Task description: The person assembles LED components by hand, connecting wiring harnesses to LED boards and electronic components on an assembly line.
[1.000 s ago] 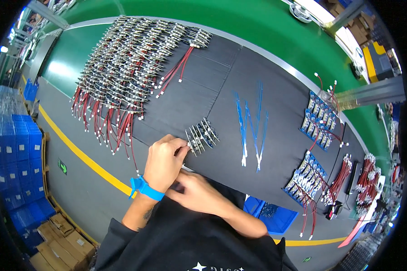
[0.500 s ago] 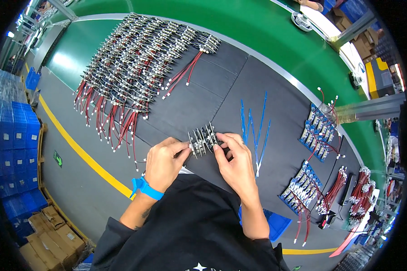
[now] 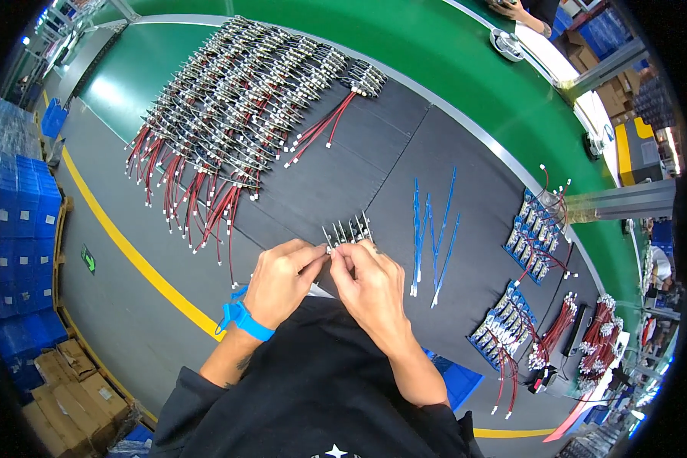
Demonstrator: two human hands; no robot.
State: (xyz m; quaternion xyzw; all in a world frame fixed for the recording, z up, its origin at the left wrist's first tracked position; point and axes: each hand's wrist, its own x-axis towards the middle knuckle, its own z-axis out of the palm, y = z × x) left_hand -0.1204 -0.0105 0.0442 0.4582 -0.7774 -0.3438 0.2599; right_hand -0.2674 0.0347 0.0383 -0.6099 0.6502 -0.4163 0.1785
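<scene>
Fingers of the left hand and right hand press together, pinching the near end of a small row of connectors lying on the dark surface. Blue cable ties lie just right. A blue bin sits near the right elbow, contents hidden.

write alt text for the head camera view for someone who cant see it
Both bare hands, left hand and right hand, pinch a small row of grey metal-pinned parts over a dark grey work mat. Rows of red-wired assemblies lie up left, thin blue cable ties to the right, and a green conveyor belt runs beyond.
</scene>
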